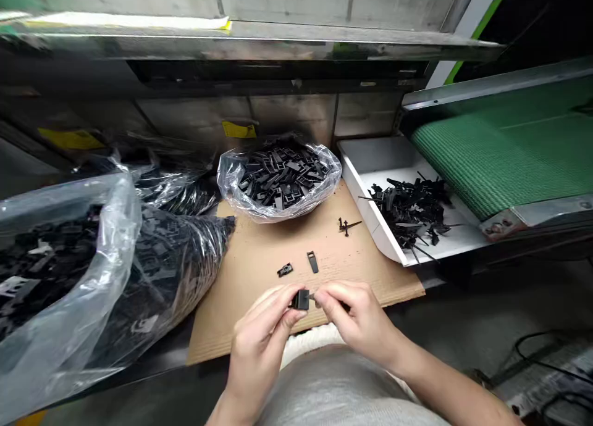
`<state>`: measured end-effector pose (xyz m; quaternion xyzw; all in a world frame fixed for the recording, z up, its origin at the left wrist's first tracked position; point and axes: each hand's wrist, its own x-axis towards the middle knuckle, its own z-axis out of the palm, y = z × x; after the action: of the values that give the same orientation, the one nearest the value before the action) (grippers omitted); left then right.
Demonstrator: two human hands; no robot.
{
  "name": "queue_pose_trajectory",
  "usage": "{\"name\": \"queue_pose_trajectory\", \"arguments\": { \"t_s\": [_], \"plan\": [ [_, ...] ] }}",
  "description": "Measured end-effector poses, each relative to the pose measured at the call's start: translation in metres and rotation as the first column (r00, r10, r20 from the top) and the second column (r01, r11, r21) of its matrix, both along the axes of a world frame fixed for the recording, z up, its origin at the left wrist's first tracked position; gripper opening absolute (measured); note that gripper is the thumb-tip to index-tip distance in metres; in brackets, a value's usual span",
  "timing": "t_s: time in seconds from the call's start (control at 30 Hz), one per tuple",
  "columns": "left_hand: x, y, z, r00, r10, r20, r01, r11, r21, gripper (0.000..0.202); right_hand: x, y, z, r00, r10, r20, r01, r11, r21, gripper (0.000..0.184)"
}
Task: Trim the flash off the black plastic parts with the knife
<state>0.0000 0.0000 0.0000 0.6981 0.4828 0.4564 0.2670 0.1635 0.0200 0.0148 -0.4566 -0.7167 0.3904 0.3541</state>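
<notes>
Black plastic clip (301,299) is pinched between the thumb and curled fingers of the left hand (266,336). The right hand (356,318), nearly closed, grips its right end. Just beyond them on the cardboard (259,253) lie a small part (285,269) and a strip (312,261). Farther off is a bag (278,179).

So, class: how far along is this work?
Seemingly done: a heaped bag of black parts. In hand: left hand and right hand pinch one black piece. Left: two loose pieces on the cardboard, a tangled pile in the white tray.
</notes>
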Motion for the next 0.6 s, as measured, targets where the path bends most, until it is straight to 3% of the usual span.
{"name": "queue_pose_trajectory", "arguments": {
  "t_s": [0.07,0.13,0.27,0.33,0.47,0.53,0.6],
  "plan": [
    [0.001,0.004,-0.002,0.996,0.082,0.019,-0.080,0.994,-0.069,0.022,0.000,-0.004,0.002,0.988,0.147,-0.053,-0.150,0.987,-0.062,0.028],
    [0.002,0.008,-0.003,0.993,0.116,0.028,-0.112,0.988,-0.103,0.020,-0.001,-0.004,0.003,0.977,0.185,-0.103,-0.196,0.974,-0.112,0.027],
    [0.005,0.013,0.001,0.997,0.066,0.026,-0.064,0.996,-0.067,0.018,-0.002,0.009,-0.001,0.987,-0.020,-0.157,-0.012,0.980,-0.201,0.018],
    [0.004,0.013,0.002,0.997,0.043,0.056,-0.035,0.989,-0.140,0.018,-0.001,0.016,-0.004,0.987,-0.095,-0.133,0.066,0.976,-0.208,0.020],
    [0.004,0.010,0.005,0.942,-0.020,0.335,0.165,0.897,-0.410,0.024,0.006,0.018,-0.006,0.983,-0.152,-0.103,0.139,0.982,-0.127,0.016],
    [0.006,0.009,0.007,0.854,0.003,0.519,0.252,0.871,-0.421,0.023,0.009,0.012,-0.006,0.994,-0.090,-0.063,0.087,0.995,-0.052,0.017],
    [0.010,0.009,0.011,0.786,0.091,0.611,0.237,0.869,-0.434,0.018,0.010,0.005,-0.005,0.998,-0.058,-0.010,0.058,0.997,0.056,0.019]
  ]
}}
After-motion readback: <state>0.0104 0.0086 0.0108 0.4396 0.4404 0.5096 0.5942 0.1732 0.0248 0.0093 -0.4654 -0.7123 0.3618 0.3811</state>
